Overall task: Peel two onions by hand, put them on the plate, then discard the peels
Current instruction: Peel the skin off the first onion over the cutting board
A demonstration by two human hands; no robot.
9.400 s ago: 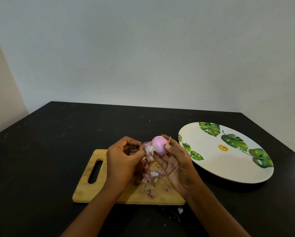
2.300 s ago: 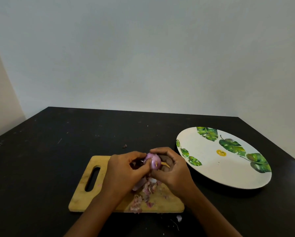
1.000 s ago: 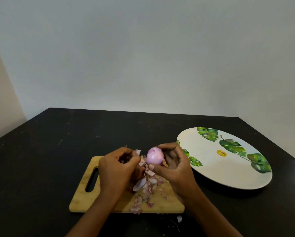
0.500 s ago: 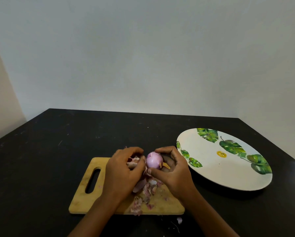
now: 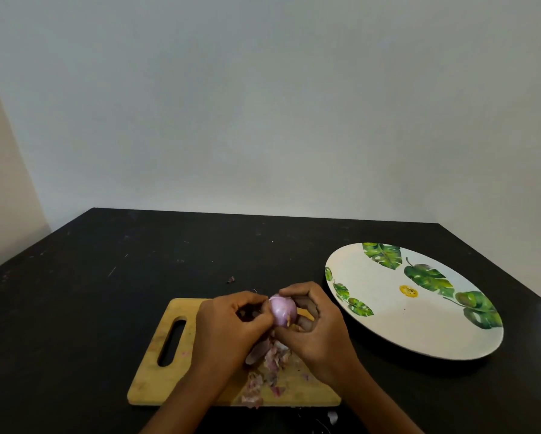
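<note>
A small pink-purple onion [image 5: 282, 310] is held above the wooden cutting board [image 5: 156, 371]. My right hand [image 5: 317, 335] grips it from the right, fingers curled over its top and thumb under it. My left hand [image 5: 228, 330] pinches at the onion's left side with thumb and fingertips. A heap of pink peels [image 5: 267, 371] lies on the board under my hands. The white plate [image 5: 397, 327] with green leaf prints sits to the right with nothing on it. A second onion is not visible.
Board and plate rest on a black table [image 5: 90, 292] set against a white wall. One peel scrap [image 5: 230, 279] lies on the table beyond the board, and a pale scrap [image 5: 332, 417] lies near the front edge.
The onion has been turned in my right hand and my left fingers have closed in on its left side again. More peel lies on the board than 9 seconds ago.
</note>
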